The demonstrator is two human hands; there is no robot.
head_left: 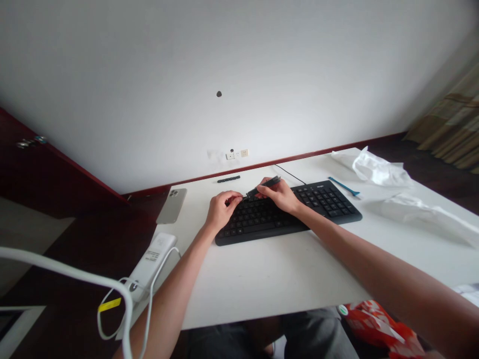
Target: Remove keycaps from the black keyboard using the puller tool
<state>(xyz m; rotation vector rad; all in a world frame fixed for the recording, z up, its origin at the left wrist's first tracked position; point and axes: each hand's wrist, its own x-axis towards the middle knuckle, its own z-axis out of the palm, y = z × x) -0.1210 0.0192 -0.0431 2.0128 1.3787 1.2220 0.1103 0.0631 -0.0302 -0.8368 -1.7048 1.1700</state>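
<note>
A black keyboard (pixel 258 219) lies slightly slanted on the white table. Over its upper left keys, my right hand (pixel 279 193) grips a slim black pen-shaped tool (pixel 265 186), slanted with its pale tip down to the left. My left hand (pixel 223 209) is at the keyboard's left end, thumb and fingers pinched together close to that tip. Whatever sits in this pinch is too small to make out. Several keys are hidden under both hands.
Behind the keyboard lies a short dark twisted strip (pixel 229 179). A phone (pixel 172 205) and a white power strip (pixel 151 259) with cables are on the left. To the right are a blue slim tool (pixel 343 186) and crumpled white plastic (pixel 381 169).
</note>
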